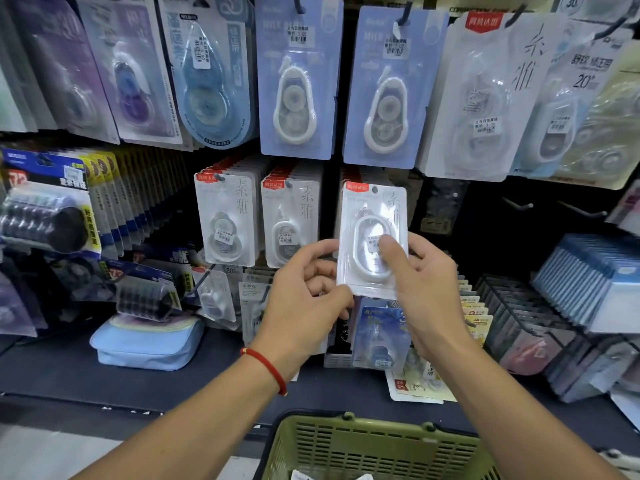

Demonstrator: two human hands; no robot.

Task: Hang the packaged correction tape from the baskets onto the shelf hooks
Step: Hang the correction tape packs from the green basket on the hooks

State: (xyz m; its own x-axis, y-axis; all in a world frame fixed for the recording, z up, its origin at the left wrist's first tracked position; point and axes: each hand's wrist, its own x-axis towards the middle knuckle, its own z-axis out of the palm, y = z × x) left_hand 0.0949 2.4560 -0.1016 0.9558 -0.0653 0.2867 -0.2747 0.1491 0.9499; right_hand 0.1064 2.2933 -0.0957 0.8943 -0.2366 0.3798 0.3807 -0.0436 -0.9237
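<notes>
A white blister pack of correction tape (pixel 372 216) with a red corner label is held upright in front of the lower hook row. My right hand (pixel 420 282) grips its right edge, thumb across the front. My left hand (pixel 308 289) pinches its lower left corner. The pack's hang hole sits at the level of the hooks; whether a hook passes through it I cannot tell. Two hooks of matching white packs (pixel 227 220) hang just to the left. A green basket (pixel 346 441) stands below at the bottom edge, a scrap of packaging showing inside.
Blue carded tapes (pixel 298 77) hang on the upper row. Two bare hooks (pixel 519 203) stick out to the right. A light blue pouch (pixel 149 341) lies on the shelf at left. Racks of packs (pixel 540 317) fill the right side.
</notes>
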